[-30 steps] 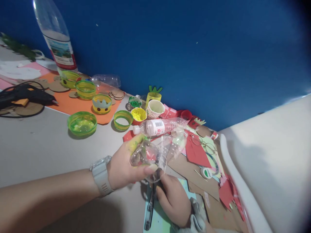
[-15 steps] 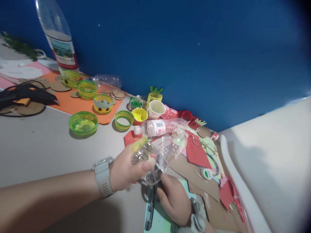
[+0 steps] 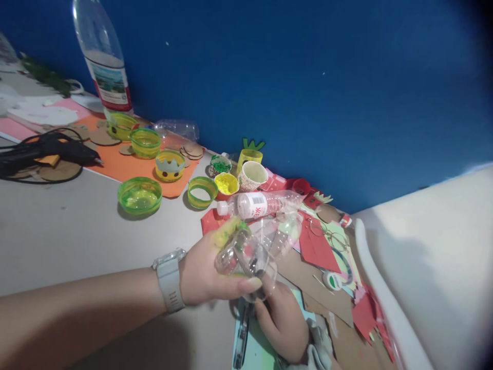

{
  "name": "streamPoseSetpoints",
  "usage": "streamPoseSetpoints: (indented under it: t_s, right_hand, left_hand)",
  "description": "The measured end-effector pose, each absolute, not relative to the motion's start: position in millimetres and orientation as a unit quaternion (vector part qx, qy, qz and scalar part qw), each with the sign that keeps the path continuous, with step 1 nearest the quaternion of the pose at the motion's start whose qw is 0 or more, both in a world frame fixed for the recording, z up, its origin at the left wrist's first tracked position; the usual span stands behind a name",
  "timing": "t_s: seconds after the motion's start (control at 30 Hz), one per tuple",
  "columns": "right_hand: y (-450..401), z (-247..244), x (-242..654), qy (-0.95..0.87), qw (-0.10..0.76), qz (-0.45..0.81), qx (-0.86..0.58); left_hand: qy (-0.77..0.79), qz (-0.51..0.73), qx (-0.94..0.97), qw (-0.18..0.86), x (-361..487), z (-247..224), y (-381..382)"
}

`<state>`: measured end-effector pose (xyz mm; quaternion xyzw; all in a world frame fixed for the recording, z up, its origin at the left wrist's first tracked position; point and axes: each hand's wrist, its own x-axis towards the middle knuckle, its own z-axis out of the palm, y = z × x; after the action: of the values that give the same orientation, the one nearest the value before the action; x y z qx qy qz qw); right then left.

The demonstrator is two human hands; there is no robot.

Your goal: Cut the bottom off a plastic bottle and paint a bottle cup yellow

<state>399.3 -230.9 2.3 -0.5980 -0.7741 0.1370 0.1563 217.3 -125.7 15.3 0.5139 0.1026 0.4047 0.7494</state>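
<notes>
My left hand (image 3: 208,267), with a grey watch on its wrist, is wrapped round a clear plastic bottle piece (image 3: 246,257). Yellow-green smears mark the skin near its thumb and fingers. My right hand (image 3: 283,318) is closed at the lower right edge of that piece; dark parts show through the plastic, but what its fingers hold is hidden. Behind the piece lies a clear bottle with a white label (image 3: 256,204). A black pen-like tool (image 3: 241,339) lies below, on light green paper (image 3: 258,334).
Green-yellow cups (image 3: 139,197) and a black glue gun (image 3: 50,149) lie to the left. A tall bottle (image 3: 110,85) stands by the blue wall. Cardboard (image 3: 308,277), red paper (image 3: 318,244) and glasses (image 3: 339,240) lie right, beside a white curved edge (image 3: 379,288).
The view has shifted slightly, so the table things appear further right. The plastic piece has turned a little between my hands, and my left thumb lies lower on it.
</notes>
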Motion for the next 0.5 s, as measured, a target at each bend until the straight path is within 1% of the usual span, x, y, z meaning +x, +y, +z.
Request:
streamPoseSetpoints:
  t_s: [0.13,0.33,0.5]
  right_hand:
    - [-230.8,6.2,398.7,-0.762,0.158,0.156,-0.608]
    - [-227.8,9.5,397.0,-0.752,0.169,0.173,-0.614]
    - [-228.2,9.0,397.0,-0.747,0.152,0.186,-0.620]
  left_hand:
    - [0.115,0.392,0.513,0.755,216.2,10.7,-120.7]
    - [0.126,0.408,0.588,0.687,214.0,10.9,-121.2]
    - [0.140,0.412,0.515,0.738,214.0,5.4,-124.7]
